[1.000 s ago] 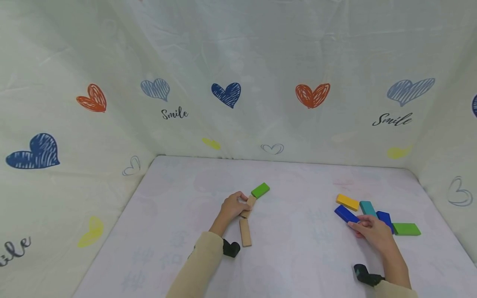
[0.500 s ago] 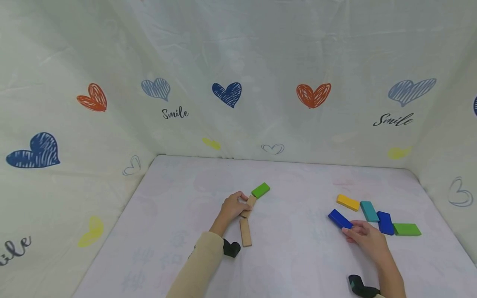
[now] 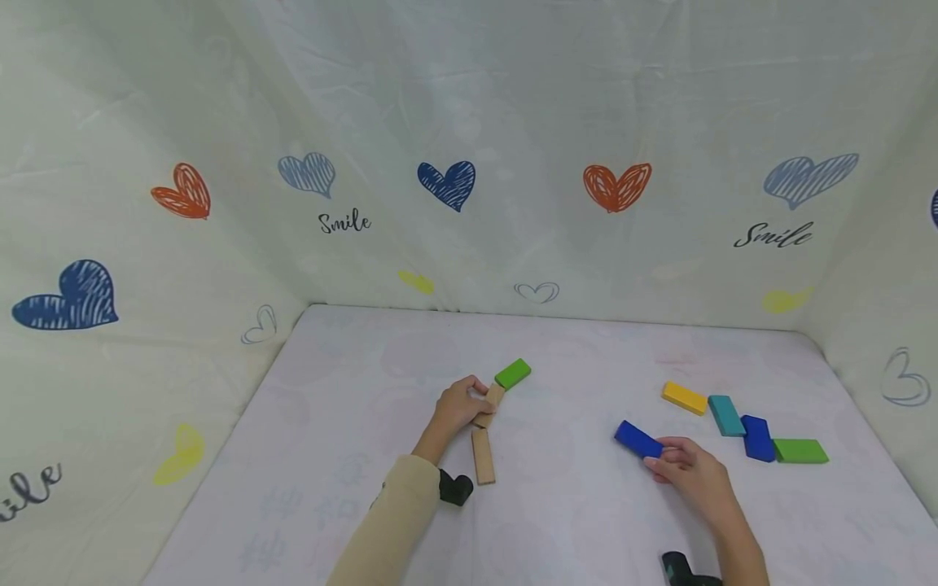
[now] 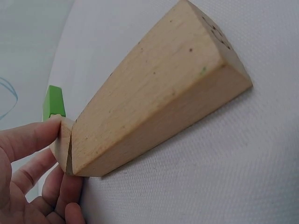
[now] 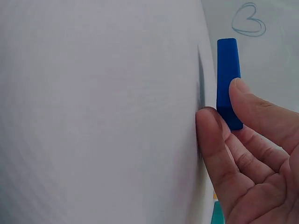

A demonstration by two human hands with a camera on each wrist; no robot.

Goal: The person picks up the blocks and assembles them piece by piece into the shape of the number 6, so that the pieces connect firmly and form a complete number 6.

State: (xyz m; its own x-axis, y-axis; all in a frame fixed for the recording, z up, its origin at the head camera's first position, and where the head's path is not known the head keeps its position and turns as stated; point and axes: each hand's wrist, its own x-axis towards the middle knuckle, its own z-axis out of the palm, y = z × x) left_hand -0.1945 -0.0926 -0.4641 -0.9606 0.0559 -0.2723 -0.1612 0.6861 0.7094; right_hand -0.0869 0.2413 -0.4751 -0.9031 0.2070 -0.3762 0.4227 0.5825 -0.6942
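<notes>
My left hand (image 3: 459, 407) pinches a plain wooden block (image 3: 495, 396) between thumb and fingers. That block lies flat, its far end at a green block (image 3: 513, 373) and its near end at a second plain wooden block (image 3: 483, 456); the three form a bent line. The left wrist view shows the second wooden block (image 4: 154, 88) large, with dark marks on its end. My right hand (image 3: 692, 472) pinches the near end of a blue block (image 3: 637, 439) between thumb and fingers. In the right wrist view this blue block (image 5: 228, 74) is held just above the tabletop, a shadow beside it.
On the right of the white table (image 3: 572, 521) lie a yellow block (image 3: 685, 398), a teal block (image 3: 726, 416), another blue block (image 3: 758, 439) and a second green block (image 3: 801, 451), end to end. A white curtain (image 3: 528, 98) printed with hearts hangs behind the table and along its sides.
My right hand has carried the blue block leftward and a little nearer, away from the coloured blocks on the right. My left hand and the wooden blocks have stayed in place.
</notes>
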